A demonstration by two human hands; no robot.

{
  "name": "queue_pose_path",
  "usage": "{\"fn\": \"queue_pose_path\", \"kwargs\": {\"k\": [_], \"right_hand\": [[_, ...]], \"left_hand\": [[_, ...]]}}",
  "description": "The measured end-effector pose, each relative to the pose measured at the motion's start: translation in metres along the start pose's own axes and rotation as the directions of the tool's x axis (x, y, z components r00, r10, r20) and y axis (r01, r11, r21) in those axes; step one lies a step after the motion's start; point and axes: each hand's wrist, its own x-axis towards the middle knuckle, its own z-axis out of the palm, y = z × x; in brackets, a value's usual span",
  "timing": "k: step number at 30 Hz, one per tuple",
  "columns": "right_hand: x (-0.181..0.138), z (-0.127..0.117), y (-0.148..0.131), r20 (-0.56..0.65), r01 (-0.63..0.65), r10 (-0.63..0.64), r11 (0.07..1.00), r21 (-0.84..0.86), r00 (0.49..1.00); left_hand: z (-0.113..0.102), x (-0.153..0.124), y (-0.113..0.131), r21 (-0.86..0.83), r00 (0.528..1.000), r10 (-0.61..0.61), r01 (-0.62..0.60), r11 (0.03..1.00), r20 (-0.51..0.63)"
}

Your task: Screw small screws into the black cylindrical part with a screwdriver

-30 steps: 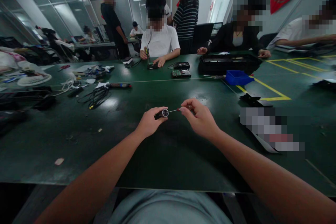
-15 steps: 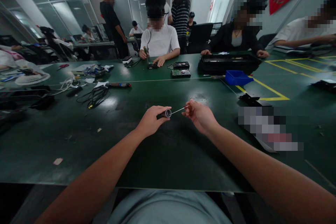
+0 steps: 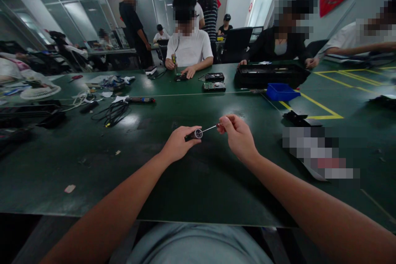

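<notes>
My left hand (image 3: 177, 144) is closed round a small dark cylinder (image 3: 194, 135) with a pale round end facing right. My right hand (image 3: 236, 136) pinches the reddish handle of a thin metal tool (image 3: 209, 128), a small screwdriver by its look, whose tip meets the cylinder's end. Both hands hover just above the dark green table (image 3: 192, 173), near its middle.
Black cables (image 3: 113, 113) and a pen-like tool (image 3: 140, 100) lie to the left. A blue bin (image 3: 280, 91), a black case (image 3: 270, 75) and circuit boards (image 3: 214, 86) sit farther back. Black parts (image 3: 297, 117) lie to the right. Several people sit or stand across the table.
My right hand drew back to the right and rose slightly, tilting the thin tool. My left hand and the cylinder stayed nearly still.
</notes>
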Motion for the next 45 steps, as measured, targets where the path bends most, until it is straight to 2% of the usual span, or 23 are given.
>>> {"fn": "queue_pose_path", "kwargs": {"k": [4, 6, 14, 17, 23, 32, 37, 45], "right_hand": [[-0.001, -0.009, -0.012, 0.045, 0.093, -0.084, 0.951, -0.295, 0.995], [-0.002, -0.012, -0.015, 0.057, 0.155, -0.145, 0.911, -0.381, 0.988], [-0.004, -0.015, -0.018, 0.259, 0.378, -0.301, 0.861, -0.34, 0.918], [-0.004, -0.016, -0.02, 0.273, 0.376, -0.29, 0.855, -0.356, 0.917], [-0.005, -0.014, -0.023, 0.253, 0.283, -0.191, 0.87, -0.403, 0.948], [-0.005, -0.014, -0.023, 0.343, 0.346, -0.203, 0.832, -0.433, 0.917], [-0.005, -0.013, -0.023, 0.321, 0.305, -0.17, 0.844, -0.441, 0.932], [-0.006, -0.013, -0.025, 0.341, 0.311, -0.166, 0.847, -0.432, 0.925]], "left_hand": [[0.0, 0.0, 0.0, -0.023, 1.0, -0.022, 0.022, 0.999, 0.003], [0.0, -0.001, 0.0, -0.03, 1.0, -0.024, 0.024, 0.999, 0.004], [0.001, -0.002, -0.001, -0.04, 1.0, -0.025, 0.025, 0.999, 0.018], [0.001, -0.002, -0.001, -0.041, 0.999, -0.032, 0.033, 0.999, 0.029], [0.001, -0.003, -0.001, -0.035, 0.999, -0.032, 0.033, 0.999, 0.035], [0.001, -0.003, -0.003, -0.034, 0.999, -0.032, 0.033, 0.999, 0.023], [0.001, -0.003, -0.004, -0.025, 0.999, -0.024, 0.025, 0.999, 0.027], [0.002, -0.003, -0.004, -0.032, 0.999, -0.029, 0.03, 0.999, 0.042]]}}
